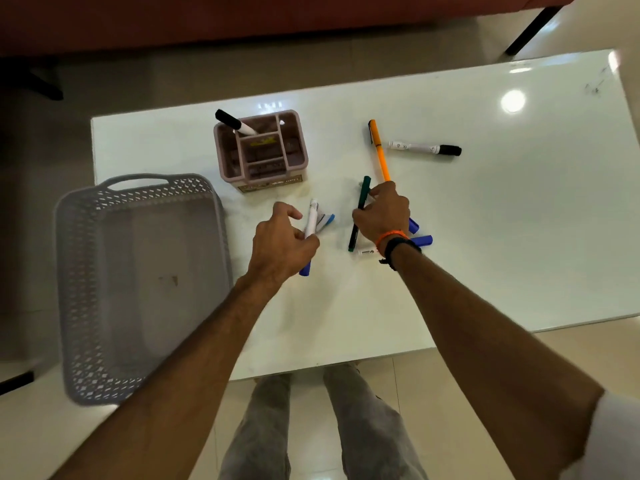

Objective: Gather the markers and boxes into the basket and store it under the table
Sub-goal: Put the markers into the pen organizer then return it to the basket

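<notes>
Head view: both hands collect markers off the table (485, 237)
Left hand (280, 244) grips blue markers (311, 226), right hand (382, 213) a green pen (362, 199), bound for the basket (138, 282) at left

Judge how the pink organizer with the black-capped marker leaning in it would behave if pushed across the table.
The pink organizer looks like rigid plastic on a glossy table, so it would probably slide easily. It stands fairly tall, so a high push might tip it. The leaning black-capped marker would likely rattle or shift.

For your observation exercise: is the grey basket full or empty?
Empty: the grey basket shows only its bare floor; no markers or boxes lie inside.
</notes>
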Motion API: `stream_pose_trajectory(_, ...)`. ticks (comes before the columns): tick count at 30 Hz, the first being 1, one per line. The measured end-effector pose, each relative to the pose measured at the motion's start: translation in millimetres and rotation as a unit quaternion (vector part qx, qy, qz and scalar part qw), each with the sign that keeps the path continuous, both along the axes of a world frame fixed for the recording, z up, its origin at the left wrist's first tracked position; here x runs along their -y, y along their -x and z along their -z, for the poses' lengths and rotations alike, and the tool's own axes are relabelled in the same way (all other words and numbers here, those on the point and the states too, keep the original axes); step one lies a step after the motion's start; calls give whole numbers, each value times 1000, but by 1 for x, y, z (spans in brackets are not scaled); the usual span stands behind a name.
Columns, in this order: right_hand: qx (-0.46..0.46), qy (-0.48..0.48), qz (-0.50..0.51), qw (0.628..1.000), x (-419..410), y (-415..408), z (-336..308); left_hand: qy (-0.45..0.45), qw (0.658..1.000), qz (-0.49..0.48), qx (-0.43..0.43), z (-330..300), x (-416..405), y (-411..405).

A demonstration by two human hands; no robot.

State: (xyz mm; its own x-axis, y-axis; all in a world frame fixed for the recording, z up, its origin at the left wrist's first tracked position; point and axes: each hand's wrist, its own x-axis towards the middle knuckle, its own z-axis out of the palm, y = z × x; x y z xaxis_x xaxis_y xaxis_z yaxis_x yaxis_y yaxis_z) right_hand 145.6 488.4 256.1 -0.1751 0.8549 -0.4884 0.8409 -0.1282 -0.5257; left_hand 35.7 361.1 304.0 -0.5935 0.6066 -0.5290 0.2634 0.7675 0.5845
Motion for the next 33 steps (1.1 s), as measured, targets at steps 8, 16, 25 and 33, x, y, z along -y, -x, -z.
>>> stream_pose_trajectory(8,-203,-112,-35,972,-10,16,-63,-129,984,-57,108,-30,-8,39)
stream_pose_trajectory(16,-270,-154,-97,946,-22,61,-94,-181,942,-113,260,-65,-19,70)
stream_pose_trajectory(25,-280,-183,-159,929,-18,93,-98,-195,975,-65,84,-57,-14,90)
stream_pose_trajectory(33,-297,-207,-178,915,-23,123,-81,-206,968,-137,-29,-57,-29,97)
